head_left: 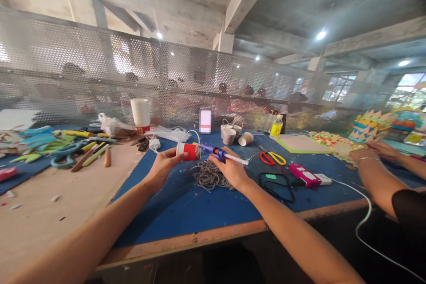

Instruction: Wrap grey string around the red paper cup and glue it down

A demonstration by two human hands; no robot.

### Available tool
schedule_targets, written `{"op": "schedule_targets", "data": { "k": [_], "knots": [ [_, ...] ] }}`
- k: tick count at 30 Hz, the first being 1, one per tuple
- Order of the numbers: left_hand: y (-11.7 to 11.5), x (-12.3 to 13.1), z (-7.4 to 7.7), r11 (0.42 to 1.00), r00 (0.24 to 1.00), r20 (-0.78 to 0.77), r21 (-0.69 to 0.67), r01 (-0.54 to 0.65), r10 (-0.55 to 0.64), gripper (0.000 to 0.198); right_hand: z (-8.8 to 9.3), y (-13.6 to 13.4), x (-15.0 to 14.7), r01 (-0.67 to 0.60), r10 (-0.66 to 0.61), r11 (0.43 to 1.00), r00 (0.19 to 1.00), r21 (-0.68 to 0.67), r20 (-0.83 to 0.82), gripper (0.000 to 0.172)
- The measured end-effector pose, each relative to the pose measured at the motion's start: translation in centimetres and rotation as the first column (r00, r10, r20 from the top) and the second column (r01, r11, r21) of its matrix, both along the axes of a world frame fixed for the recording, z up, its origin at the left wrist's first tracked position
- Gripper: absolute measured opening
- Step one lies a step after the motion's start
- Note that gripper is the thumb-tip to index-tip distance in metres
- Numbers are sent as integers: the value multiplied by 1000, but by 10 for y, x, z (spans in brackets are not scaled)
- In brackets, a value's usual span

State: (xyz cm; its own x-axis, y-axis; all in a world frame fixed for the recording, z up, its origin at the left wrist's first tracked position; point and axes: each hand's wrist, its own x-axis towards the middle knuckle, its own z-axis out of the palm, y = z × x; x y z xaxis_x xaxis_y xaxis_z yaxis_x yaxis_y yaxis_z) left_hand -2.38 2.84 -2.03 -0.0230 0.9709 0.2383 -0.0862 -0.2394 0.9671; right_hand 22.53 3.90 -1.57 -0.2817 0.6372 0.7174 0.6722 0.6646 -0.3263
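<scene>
My left hand [165, 165] is closed around a red and white paper cup [187, 151], held on its side above the blue mat [186, 208]. My right hand [232, 169] grips a purple glue gun [213, 150] with a white glue stick [237, 159] poking out behind; its nozzle points at the cup. Just under my hands lies a loose pile of grey cord [209, 176].
Red and yellow scissors [272, 157], a pink device [303, 175], a yellow bottle [276, 127], small wrapped cups [229, 134] and a stack of white cups [140, 113] lie around. Another person's hands [369, 153] work at the right. A perforated metal screen [166, 80] stands behind.
</scene>
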Motion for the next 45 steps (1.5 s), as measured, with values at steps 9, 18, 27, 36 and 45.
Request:
{"op": "schedule_targets", "data": {
  "k": [9,18,27,36,45],
  "knots": [
    [-1,0,1,999,999,34,-42,-3,5,35,6,-2,2,15,-24,996,993,-83,-116,29],
    [5,-4,0,997,994,98,-72,-34,41,36,20,0,36,221,-218,975,973,-30,72,38],
    [8,-5,-1,998,994,107,-67,-9,17,37,5,7,118,573,-448,783,789,-242,420,43],
    [1,-1,2,998,997,79,-56,28,-23,41,-13,22,124,571,-385,739,793,-357,471,44],
    [3,0,0,994,991,114,-80,76,-66,38,-12,19,123,591,-360,724,763,-355,537,48]
  ]
}}
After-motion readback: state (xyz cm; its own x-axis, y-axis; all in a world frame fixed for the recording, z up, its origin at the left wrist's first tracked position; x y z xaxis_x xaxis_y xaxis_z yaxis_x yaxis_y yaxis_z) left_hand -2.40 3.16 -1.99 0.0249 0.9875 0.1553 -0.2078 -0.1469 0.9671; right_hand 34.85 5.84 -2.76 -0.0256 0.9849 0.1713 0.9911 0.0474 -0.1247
